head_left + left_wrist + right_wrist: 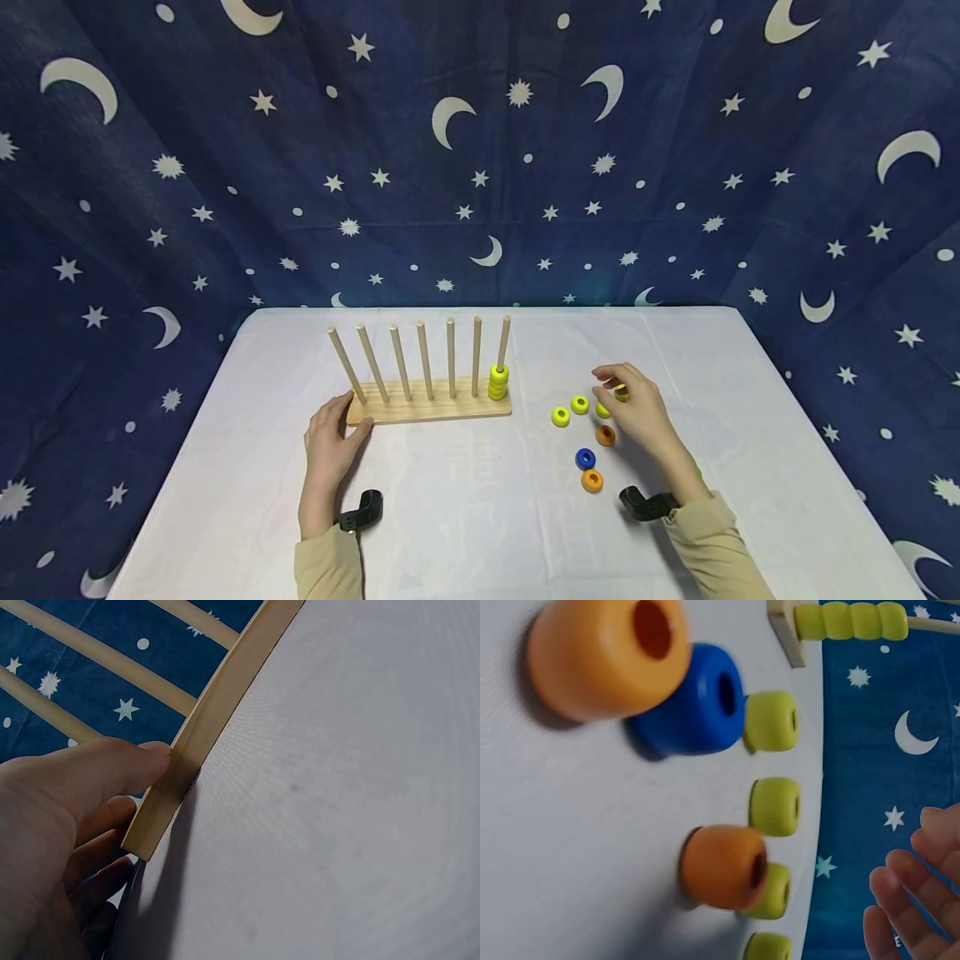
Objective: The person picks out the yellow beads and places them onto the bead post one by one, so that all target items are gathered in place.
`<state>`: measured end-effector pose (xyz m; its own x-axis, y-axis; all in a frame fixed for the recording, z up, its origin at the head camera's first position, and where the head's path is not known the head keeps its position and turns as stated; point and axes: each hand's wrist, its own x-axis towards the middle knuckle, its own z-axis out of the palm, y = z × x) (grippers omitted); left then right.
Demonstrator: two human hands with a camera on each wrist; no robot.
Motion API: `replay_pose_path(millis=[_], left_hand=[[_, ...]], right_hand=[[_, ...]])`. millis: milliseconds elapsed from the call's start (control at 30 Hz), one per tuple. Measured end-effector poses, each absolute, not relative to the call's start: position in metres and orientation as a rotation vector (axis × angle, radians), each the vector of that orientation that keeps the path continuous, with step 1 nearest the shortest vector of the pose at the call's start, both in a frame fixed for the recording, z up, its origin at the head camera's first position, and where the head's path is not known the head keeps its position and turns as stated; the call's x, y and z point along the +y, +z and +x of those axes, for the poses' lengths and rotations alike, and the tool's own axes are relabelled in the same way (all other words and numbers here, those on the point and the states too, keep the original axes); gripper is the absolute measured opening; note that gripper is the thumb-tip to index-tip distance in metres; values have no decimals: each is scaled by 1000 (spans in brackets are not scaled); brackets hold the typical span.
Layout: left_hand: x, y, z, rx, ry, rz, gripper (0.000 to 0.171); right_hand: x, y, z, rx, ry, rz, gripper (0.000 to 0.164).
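Note:
A wooden peg rack (442, 407) with a row of upright pegs stands on the table. Its rightmost peg carries a stack of yellow beads (498, 382). At the rack's left end, my left hand (331, 437) holds the base, thumb on the front edge in the left wrist view and fingers at the end and behind. My right hand (636, 410) hovers over the loose beads, fingers loosely bent with nothing between them. Yellow beads (580, 405) lie below and left of it, one partly behind the fingers. An orange-brown bead (605, 436) sits nearer the wrist.
A blue bead (586, 459) and an orange bead (592, 481) lie close together, left of the right wrist. Something green (699, 472) peeks out beside the right forearm. Behind the white-covered table (480, 533) hangs a dark blue cloth (480, 108) with moons and stars.

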<state>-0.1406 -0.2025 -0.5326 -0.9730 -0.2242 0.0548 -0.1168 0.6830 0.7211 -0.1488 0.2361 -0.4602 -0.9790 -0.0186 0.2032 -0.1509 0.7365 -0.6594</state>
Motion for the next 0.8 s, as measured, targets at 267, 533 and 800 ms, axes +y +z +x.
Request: replay_pose_path(millis=[267,533,800], left_hand=[[-202,-533,-141,-2742,-1160,268,61],[-203,-534,-141,-2739,-1168,252,61],[-203,-534,-141,-2745,-1172,246,60]], right_hand=[[244,-468,-146,-2862,1022,38,27],[250,-477,-143,-2934,949,42,31],[252,-485,-143,-3008,909,-23,36]])
